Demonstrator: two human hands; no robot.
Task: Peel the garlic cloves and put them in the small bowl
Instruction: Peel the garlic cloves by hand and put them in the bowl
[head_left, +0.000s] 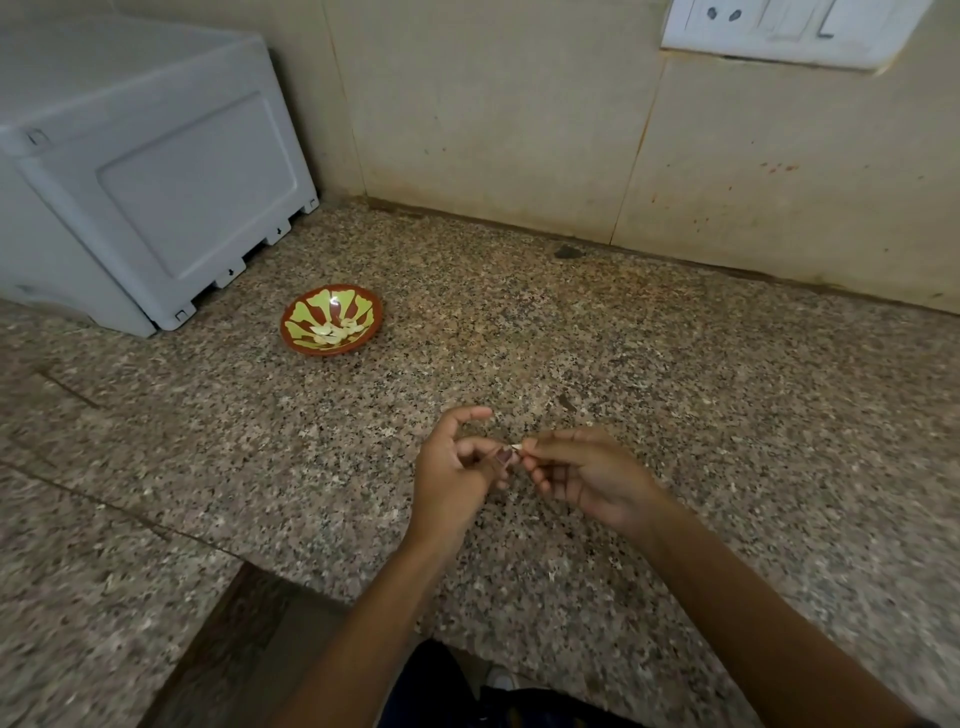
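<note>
Peeled garlic cloves (335, 331) already piled in small bowl (331, 321), left of middle on speckled surface (675, 395). One more garlic clove (516, 449) low in the middle, pinched between left hand (460, 467) and right hand (587, 470), fingertips together. Long way lies left to right, maybe. Too small to tell the pointy end. Probably peeling; no unpeeled ones seen.

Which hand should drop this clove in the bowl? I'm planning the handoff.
Probably the left hand: the small bowl sits up and to its left, while the right hand, pinching the garlic clove too, would cross over.
</note>
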